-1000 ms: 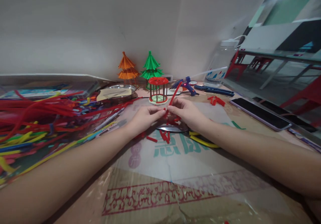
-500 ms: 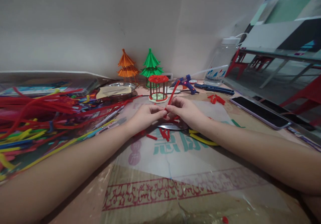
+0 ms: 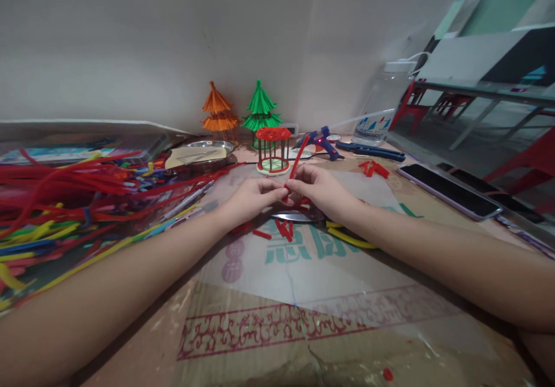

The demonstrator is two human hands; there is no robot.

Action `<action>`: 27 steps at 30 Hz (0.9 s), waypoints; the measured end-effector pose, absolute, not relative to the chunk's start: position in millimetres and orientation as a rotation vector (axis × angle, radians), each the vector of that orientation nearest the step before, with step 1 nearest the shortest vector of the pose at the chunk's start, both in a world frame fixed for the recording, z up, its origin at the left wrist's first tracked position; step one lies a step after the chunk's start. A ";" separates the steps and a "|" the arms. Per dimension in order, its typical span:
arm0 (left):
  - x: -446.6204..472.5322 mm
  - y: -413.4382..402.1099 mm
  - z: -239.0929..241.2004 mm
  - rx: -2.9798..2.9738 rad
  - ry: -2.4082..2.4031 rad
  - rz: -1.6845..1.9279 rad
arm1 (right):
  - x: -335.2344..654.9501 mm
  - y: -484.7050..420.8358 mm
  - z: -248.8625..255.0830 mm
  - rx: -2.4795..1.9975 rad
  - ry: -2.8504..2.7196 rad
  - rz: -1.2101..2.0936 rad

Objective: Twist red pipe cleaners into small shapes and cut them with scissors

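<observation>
Two bare hands meet over the desk (image 3: 143, 349). The right hand (image 3: 325, 193) has its fingers pinched shut on a thin red strip (image 3: 300, 155), which leans up and a little to the right. The left hand (image 3: 255, 199) has its fingers nearly together at the low end of the strip, where its thumb tip is just beside the other thumb; I cannot tell if it grips the strip or only touches it. Under the hands is a shiny plate (image 3: 299, 218), partly hidden, and short red bits (image 3: 285, 230) lie in front of it. Just behind the hands stands a little round house (image 3: 273, 134) with a red top, brown posts and a pale bottom. Behind that are a green tower (image 3: 261, 107) and an orange tower (image 3: 218, 115), both pointy. A blue glue gun (image 3: 321, 138) lies to the right of the house, with a clear bottle (image 3: 377, 107) farther right. A big messy pile of colored strips (image 3: 73, 182) lies on the left, and a phone (image 3: 448, 190) lies flat on the right.
</observation>
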State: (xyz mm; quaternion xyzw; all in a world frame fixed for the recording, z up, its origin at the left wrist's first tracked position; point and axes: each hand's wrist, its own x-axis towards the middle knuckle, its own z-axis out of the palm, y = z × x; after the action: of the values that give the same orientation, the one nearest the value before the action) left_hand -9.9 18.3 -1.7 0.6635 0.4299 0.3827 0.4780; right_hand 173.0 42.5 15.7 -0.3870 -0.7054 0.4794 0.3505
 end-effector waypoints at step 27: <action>-9.8 19.1 -5.1 1.571 1.046 0.985 | 231.4 40.4 68.1 -1.073 -2.763 0.470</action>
State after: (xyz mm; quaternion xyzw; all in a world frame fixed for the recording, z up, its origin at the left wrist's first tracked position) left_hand -9.8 19.1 -5.1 0.6452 0.4296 0.4048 0.4851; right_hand 231.4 40.4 68.1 -0.3568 -0.9184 0.1561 0.0703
